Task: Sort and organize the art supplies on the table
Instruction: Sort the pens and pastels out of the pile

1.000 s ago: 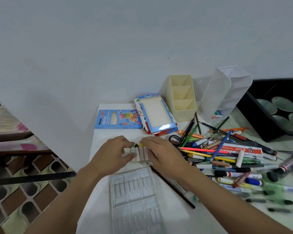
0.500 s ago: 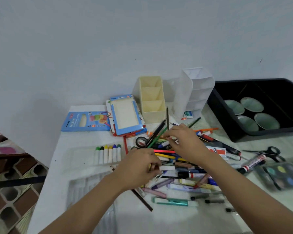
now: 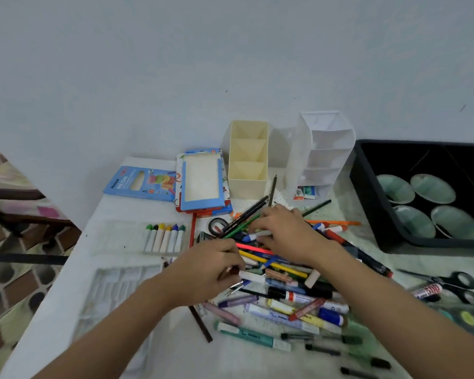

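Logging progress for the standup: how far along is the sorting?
Done: six crayons lined up in the clear tray. In hand: the left hand pinches a white stick; the right hand is on a blue-tipped marker, grip unclear. Left: most of the pen pile, and the cream organizer and white organizer look empty.

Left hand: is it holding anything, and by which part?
The left hand pinches a white stick by its left end; the rest pokes out to the right.
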Tool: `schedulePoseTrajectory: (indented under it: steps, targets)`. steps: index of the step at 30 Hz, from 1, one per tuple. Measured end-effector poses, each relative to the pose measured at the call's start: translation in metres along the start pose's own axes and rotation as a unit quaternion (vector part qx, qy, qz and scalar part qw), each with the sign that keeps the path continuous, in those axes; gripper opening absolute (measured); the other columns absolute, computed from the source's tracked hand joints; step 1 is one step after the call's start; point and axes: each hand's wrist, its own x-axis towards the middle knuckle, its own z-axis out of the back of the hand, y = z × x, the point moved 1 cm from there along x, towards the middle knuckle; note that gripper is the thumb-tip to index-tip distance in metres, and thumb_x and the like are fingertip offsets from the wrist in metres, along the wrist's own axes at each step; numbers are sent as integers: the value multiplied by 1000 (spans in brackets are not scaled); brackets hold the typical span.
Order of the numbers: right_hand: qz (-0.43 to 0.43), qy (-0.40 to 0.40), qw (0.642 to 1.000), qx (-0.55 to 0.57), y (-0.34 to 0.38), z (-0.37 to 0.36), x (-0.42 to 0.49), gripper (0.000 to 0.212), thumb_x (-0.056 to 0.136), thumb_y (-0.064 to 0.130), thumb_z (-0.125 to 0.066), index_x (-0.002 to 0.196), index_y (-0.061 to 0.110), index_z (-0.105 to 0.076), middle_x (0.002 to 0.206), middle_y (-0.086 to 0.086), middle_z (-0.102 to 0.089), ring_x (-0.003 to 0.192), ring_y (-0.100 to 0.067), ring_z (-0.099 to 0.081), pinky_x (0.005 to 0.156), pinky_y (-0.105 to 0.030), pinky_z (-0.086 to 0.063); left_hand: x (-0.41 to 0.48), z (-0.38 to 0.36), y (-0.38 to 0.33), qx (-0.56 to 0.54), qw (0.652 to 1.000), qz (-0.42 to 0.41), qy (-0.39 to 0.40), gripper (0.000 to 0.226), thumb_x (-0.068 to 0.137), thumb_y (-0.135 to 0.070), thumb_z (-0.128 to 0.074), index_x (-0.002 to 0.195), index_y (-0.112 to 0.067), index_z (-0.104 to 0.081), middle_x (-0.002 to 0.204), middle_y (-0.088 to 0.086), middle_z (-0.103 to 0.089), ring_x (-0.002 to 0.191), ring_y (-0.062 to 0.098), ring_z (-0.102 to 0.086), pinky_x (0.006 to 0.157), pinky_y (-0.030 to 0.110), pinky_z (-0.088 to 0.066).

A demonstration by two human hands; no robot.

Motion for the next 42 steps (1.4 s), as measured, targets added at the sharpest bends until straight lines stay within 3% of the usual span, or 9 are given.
schedulePoseTrajectory:
  steps: [6, 11, 15, 18, 21, 28, 33, 39, 42]
  targets:
    - [30, -59, 997, 40, 10, 10, 2, 16, 99, 26, -55, 113, 28, -63, 113, 6, -58, 114, -19, -44, 91, -44, -40, -9, 34, 2, -94, 994, 49, -40, 10, 94, -36, -66, 103, -33, -66, 81, -18, -58, 80, 6, -57, 69, 15, -44]
    - [46, -92, 982, 161, 40, 17, 11, 12, 98, 24, -62, 108, 22, -68, 102, 9, -64, 101, -12, -45, 86, -33, -43, -30, 67, 26, -166, 973, 103, -124, 8, 90, -27, -72, 97, -29, -69, 86, -12, -67, 80, 14, -62, 65, 11, -42]
    - [26, -79, 946, 314, 78, 16, 24, 12, 97, 17, -63, 108, 19, -65, 94, 5, -61, 82, -13, -55, 73, -26, -46, -59, 88, 54, -217, 947, 159, -174, 8, 86, -34, -71, 91, -28, -72, 89, -7, -72, 82, 16, -65, 66, 19, -47]
    - [15, -66, 911, 406, 107, 11, 36, 28, 96, 9, -59, 119, 24, -53, 89, -2, -58, 65, -8, -57, 61, -18, -44, -79, 98, 87, -228, 931, 218, -186, 14, 89, -40, -63, 89, -27, -70, 88, -13, -70, 81, 10, -66, 69, 19, -50]
    - [2, -47, 896, 441, 134, 0, 54, 27, 97, 8, -59, 119, 21, -50, 86, -5, -61, 69, -8, -66, 65, -26, -50, -95, 100, 124, -191, 936, 258, -146, 12, 96, -36, -59, 90, -31, -66, 88, -18, -68, 78, 7, -66, 72, 24, -50]
    - [-25, -72, 912, 404, 175, -37, 100, 19, 95, 14, -65, 111, 20, -56, 83, 4, -62, 66, -2, -53, 62, -13, -43, -104, 87, 164, -138, 954, 254, -77, 11, 101, -31, -55, 103, -33, -66, 93, -14, -69, 81, 0, -61, 69, 10, -41]
    - [-39, -72, 947, 309, 189, -54, 117, 21, 91, 10, -64, 109, 23, -62, 93, 6, -63, 87, -16, -56, 74, -27, -47, -100, 76, 175, -72, 973, 208, -66, 32, 102, -34, -52, 129, -22, -64, 103, -8, -66, 84, 5, -56, 73, 8, -38]
    - [-43, -100, 974, 201, 190, -58, 125, 27, 92, 19, -68, 119, 24, -69, 109, 1, -63, 108, -22, -47, 94, -38, -40, -100, 67, 174, -56, 971, 184, -143, 20, 93, -37, -67, 109, -26, -71, 84, -14, -65, 67, 5, -56, 70, 26, -50]
    - [-49, -103, 978, 175, 189, -59, 126, 37, 93, 21, -67, 130, 24, -64, 117, 1, -61, 116, -23, -45, 93, -38, -38, -105, 67, 174, -73, 968, 187, -150, 19, 91, -40, -68, 107, -29, -71, 85, -16, -63, 68, 5, -58, 70, 22, -50]
